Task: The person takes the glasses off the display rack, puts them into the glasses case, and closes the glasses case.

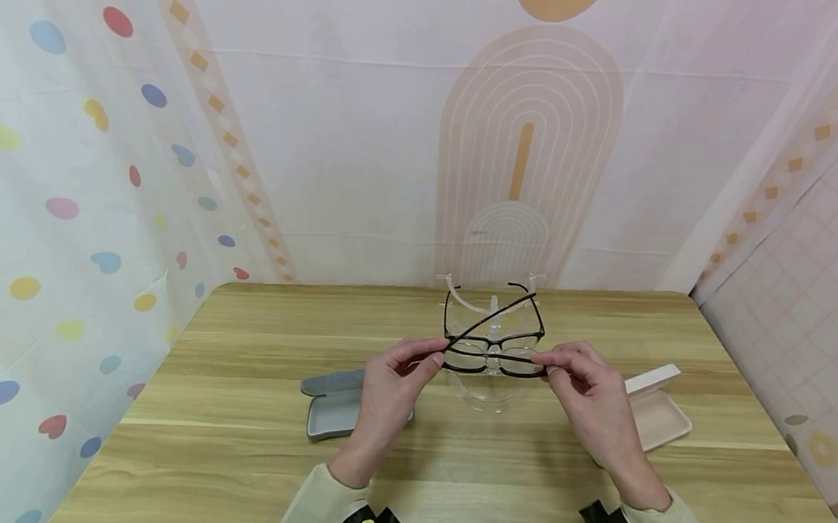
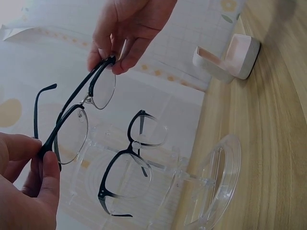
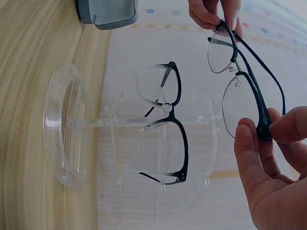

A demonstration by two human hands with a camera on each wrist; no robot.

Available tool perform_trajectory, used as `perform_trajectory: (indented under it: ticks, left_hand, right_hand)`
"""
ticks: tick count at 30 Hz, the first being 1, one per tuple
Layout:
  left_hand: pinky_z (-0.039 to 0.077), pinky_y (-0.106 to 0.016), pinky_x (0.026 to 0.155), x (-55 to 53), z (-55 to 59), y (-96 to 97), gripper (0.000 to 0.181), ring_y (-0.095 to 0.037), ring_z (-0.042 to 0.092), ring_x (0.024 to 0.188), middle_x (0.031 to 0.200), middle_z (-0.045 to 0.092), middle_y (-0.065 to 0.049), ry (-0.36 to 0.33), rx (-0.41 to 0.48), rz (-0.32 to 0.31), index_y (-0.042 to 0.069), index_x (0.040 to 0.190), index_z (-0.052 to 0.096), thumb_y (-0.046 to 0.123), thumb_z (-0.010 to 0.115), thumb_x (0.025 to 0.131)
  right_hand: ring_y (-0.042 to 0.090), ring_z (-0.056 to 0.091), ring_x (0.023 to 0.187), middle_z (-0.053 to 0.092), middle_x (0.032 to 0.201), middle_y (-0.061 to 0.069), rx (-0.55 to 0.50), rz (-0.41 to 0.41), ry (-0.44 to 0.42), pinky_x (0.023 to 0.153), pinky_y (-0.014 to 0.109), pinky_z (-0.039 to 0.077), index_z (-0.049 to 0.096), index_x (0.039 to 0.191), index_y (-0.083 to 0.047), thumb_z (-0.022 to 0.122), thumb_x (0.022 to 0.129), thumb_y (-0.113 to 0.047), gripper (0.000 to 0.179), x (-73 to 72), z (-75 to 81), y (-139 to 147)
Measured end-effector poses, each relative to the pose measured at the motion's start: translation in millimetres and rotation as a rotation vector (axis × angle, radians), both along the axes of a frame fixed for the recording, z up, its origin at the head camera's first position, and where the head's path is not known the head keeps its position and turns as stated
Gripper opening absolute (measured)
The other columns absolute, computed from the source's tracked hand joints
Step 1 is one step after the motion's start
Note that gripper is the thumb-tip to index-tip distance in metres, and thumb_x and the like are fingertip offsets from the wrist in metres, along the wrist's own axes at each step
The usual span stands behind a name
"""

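Both hands hold a pair of black half-rim glasses [image 3: 250,84] by the two ends of its front. My left hand [image 1: 400,380] pinches one hinge corner between thumb and fingers, and my right hand [image 1: 591,397] pinches the other. One temple lies folded across behind the lenses; the other slants up and away from the left hand. Behind the held pair, a second pair of black-framed glasses [image 2: 118,152] sits on a clear plastic display stand [image 3: 56,125], its temples spread backward.
A grey glasses case [image 1: 334,417] lies opened beside the left hand. By the right hand is a pale pink case [image 1: 661,421], also with its lid up. The wooden table [image 1: 243,363] meets a patterned curtain [image 1: 367,172] at the back.
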State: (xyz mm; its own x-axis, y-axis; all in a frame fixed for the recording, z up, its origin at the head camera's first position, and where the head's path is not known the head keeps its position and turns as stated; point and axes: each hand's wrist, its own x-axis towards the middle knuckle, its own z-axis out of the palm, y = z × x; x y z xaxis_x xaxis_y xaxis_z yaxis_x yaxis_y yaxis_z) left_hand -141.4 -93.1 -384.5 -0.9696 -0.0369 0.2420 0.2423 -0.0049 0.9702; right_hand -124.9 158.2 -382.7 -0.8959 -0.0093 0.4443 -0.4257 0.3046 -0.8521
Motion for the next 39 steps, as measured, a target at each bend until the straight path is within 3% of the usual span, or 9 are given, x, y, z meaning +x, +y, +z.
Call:
perform_trajectory:
  ticks: [21, 31, 39]
  left_hand:
    - [0.056, -0.023, 0.079, -0.5, -2.6, 0.3, 0.015, -0.017, 0.069, 0.094, 0.105, 0.075, -0.007, 0.003, -0.064, 0.014, 0.006, 0.101, 0.082, -0.001, 0.073, 0.091]
    - [0.056, -0.020, 0.078, -0.5, -2.5, 1.5, 0.014, -0.011, 0.069, 0.092, 0.102, 0.074, -0.010, 0.019, -0.033, 0.008, 0.002, 0.098, 0.082, -0.004, 0.073, 0.089]
    - [0.058, -0.024, 0.082, 0.4, -2.4, 1.3, 0.015, -0.017, 0.070, 0.094, 0.102, 0.073, -0.009, 0.019, -0.061, 0.001, 0.004, 0.097, 0.082, -0.005, 0.073, 0.089]
  right_hand:
    - [0.010, 0.070, 0.088, 0.067, 0.103, 0.005, 0.010, -0.006, -0.014, 0.078, 0.018, 0.057, 0.079, 0.103, -0.005, 0.057, 0.098, 0.009, 0.027, -1.4, -1.0, 0.3]
    - [0.013, 0.070, 0.088, 0.066, 0.103, 0.005, 0.019, -0.005, -0.011, 0.077, 0.017, 0.056, 0.080, 0.104, -0.006, 0.056, 0.098, 0.008, 0.028, -1.3, -0.9, 1.1]
    - [0.012, 0.066, 0.088, 0.061, 0.106, 0.006, 0.021, -0.019, 0.004, 0.077, 0.015, 0.055, 0.079, 0.104, -0.005, 0.058, 0.099, 0.007, 0.025, -0.3, -1.9, 0.7]
